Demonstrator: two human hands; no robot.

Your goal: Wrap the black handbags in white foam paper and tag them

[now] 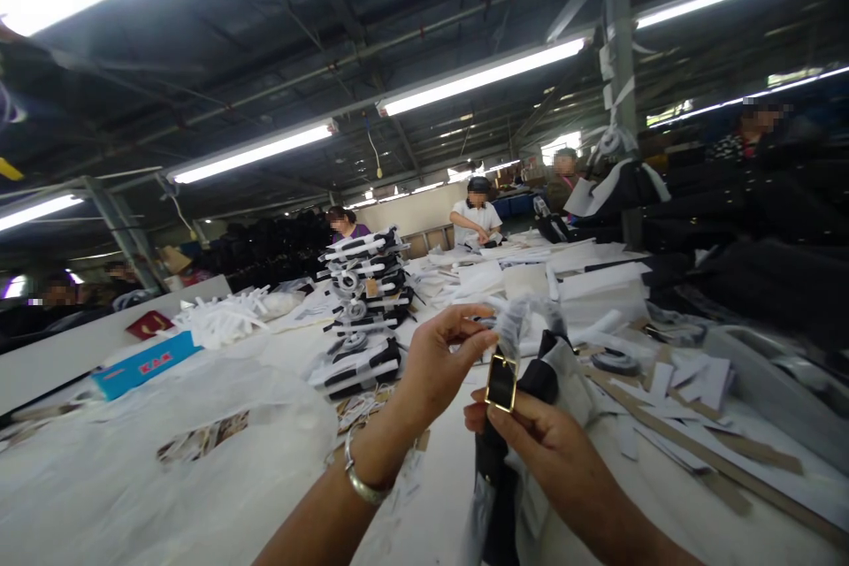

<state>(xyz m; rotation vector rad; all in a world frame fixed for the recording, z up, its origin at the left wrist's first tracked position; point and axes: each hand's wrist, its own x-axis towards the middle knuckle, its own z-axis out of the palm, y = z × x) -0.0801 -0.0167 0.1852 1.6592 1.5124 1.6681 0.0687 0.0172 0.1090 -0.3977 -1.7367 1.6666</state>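
A small black rectangular tag with a gold-coloured frame [502, 383] is held up in front of me. My right hand [547, 438] pinches its lower edge between thumb and fingers. Just above and to the left, my left hand [443, 358], with a silver bangle on the wrist, has its thumb and fingers drawn together near the tag's top. What lies between those fingertips is too small to make out. Behind and below the tag is a black bag-like item [499, 495] with white wrapping and a plastic-wrapped loop [531, 309], partly hidden by my right hand.
A tall stack of wrapped black items [362, 309] stands ahead on the white table. Paper and card strips [690, 398] and a grey bin [776, 389] lie right. A blue box [147, 364] and plastic sheeting [218, 495] are left. Co-workers [476, 217] sit beyond.
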